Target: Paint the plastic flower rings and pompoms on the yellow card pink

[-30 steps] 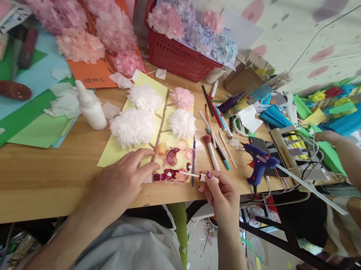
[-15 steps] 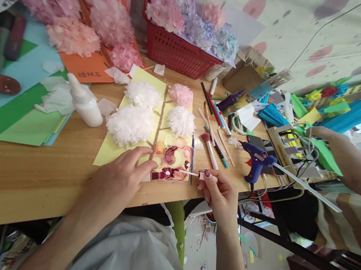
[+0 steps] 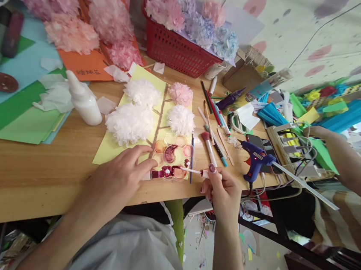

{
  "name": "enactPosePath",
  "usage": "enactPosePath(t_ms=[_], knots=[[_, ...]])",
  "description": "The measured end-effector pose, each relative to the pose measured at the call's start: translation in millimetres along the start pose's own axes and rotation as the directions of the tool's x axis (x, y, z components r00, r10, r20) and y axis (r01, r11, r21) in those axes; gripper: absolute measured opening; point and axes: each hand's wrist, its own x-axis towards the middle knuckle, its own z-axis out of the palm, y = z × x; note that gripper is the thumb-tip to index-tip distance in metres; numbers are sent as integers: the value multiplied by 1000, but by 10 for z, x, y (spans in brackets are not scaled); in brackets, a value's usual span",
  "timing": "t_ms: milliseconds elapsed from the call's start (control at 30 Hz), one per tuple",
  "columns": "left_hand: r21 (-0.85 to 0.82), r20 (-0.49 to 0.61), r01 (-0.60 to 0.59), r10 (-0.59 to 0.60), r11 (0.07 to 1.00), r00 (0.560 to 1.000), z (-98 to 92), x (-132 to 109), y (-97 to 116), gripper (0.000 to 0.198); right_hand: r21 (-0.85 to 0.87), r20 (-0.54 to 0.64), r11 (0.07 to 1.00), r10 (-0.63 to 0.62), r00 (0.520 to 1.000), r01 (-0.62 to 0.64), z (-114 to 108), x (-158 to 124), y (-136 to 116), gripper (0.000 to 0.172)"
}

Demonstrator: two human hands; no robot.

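Observation:
My left hand [image 3: 121, 174] rests at the left edge of a clear flower-shaped paint palette [image 3: 169, 140], its thumb over the rim and its bent index finger beside it. Below that thumb a dark red tube [image 3: 157, 174] lies across the near wells; its left end is partly hidden. In my right hand [image 3: 223, 189] is a thin applicator wand [image 3: 192, 170], pinched by its cap, with the pale tip over a right-hand well. The palette sits on yellow card [image 3: 105, 153] bearing white tissue pompoms [image 3: 130, 123], a pink pompom [image 3: 181, 94] and brown twig lines.
A white glue bottle [image 3: 85, 103] stands left of the card. To the right lie a makeup brush [image 3: 209, 149], pens and a blue glue gun [image 3: 257, 159] with cables. Behind is a red basket [image 3: 179, 49] of paper flowers. Another person's arm [image 3: 342, 158] reaches in at right.
My right hand has drawn slightly right, taking the wand's tip a little right and up. The left hand keeps its place at the palette. The view has shifted slightly.

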Motion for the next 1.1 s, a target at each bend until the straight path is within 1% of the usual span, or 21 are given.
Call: enactPosePath(t_ms=[133,300,467,600,767,1000,1100], knots=[[10,-3,10,-9,1000,1000,-1,4,8,37,-89,-4,996,14,1000,-14,79,42,-36,52],[-16,-3,12,-12,1000,1000,-10,8,14,34,-138,-1,990,17,1000,-17,76,61,-14,54],[-8,1,12,-12,1000,1000,-11,4,7,34,-159,25,987,18,1000,-14,67,68,-23,57],[-3,-5,7,-7,1000,1000,-8,5,6,37,-173,40,984,42,998,-35,67,76,-36,58],[13,-17,3,-3,1000,1000,1,1,7,35,-182,52,982,59,997,-48,49,71,-37,57],[9,20,14,-14,1000,1000,2,-9,-1,42,-187,57,981,58,997,-46,36,55,-55,56],[5,28,19,-19,1000,999,5,-4,-3,41,-196,41,980,50,998,-41,29,56,-54,57]])
